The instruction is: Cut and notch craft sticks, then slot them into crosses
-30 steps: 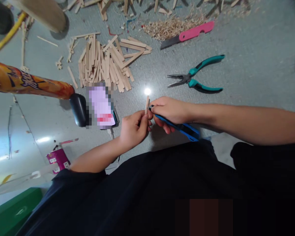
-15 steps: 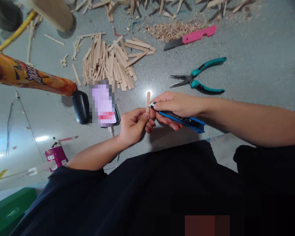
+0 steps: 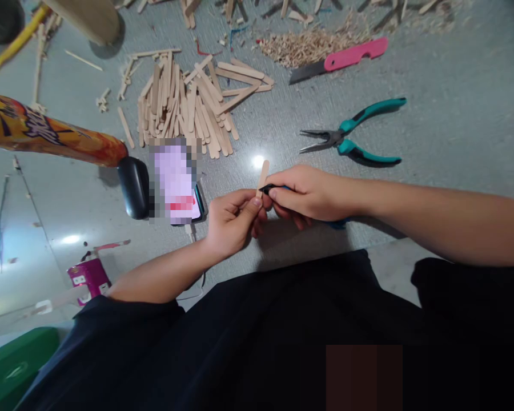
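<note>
Strong light falls from overhead and leaves a hard white glare spot [image 3: 258,161] on the grey floor [image 3: 454,85], just beside the tip of the craft stick [image 3: 263,174]. A weaker sheen [image 3: 71,239] lies on the glossier floor at the left. The left hand [image 3: 231,220] and right hand [image 3: 308,191] are evenly lit and sharp, and throw a soft shadow [image 3: 282,242] toward the body. The utility knife [image 3: 267,187] sits mostly in the right hand's shade. The pliers [image 3: 351,134] cast a short dark shadow on their near side. The wide lens bends the edges: the bottle [image 3: 47,134] looks stretched and soft, and the upper right corner darkens. The black clothing [image 3: 240,342] is underexposed and shows no detail. The phone screen [image 3: 175,180] is pixelated, and a dull brown block [image 3: 364,377] covers part of the bottom edge.
</note>
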The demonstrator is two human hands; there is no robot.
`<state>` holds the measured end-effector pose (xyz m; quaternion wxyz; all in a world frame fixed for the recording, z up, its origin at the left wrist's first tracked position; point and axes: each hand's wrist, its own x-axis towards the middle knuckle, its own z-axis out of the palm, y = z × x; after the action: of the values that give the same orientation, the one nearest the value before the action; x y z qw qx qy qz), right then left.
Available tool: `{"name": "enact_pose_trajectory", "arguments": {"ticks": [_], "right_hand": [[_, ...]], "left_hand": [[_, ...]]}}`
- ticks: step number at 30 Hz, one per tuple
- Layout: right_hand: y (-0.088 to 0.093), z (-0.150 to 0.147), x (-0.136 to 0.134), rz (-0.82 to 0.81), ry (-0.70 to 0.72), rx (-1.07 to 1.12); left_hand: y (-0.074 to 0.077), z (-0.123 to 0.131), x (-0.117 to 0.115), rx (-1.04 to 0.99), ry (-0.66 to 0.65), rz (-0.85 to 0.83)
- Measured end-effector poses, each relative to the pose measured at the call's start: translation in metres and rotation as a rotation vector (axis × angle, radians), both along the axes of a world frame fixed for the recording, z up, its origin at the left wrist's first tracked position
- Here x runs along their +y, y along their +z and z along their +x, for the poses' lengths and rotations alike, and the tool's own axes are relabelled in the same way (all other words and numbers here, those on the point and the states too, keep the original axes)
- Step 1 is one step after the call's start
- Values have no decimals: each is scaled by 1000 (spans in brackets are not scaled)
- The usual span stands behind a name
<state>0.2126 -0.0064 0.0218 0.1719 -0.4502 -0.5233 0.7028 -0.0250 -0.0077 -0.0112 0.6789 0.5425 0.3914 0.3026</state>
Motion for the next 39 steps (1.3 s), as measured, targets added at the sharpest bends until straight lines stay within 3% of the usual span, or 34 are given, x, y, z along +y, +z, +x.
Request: {"name": "enact_pose_trajectory", "arguments": {"ticks": [5,10,16,25,32,39], "right_hand": [[5,2,-2,0,-24,18],[-3,-2,-8,20,-108,83],[-3,-3,-9,-74,-132,90],[-4,-5,-11,-141,-156,85],[-4,2,-4,-106,-103,124],[-6,6,0,-82,-85,156]], "left_hand": [[0,0,0,17,24,-5],[-3,0,-3,13,36,47],[-1,-2,-6,129,13,112],[8,-4,-1,385,-60,489],[9,-4,3,190,-46,146],[3,-7,1,125,-27,16]]}}
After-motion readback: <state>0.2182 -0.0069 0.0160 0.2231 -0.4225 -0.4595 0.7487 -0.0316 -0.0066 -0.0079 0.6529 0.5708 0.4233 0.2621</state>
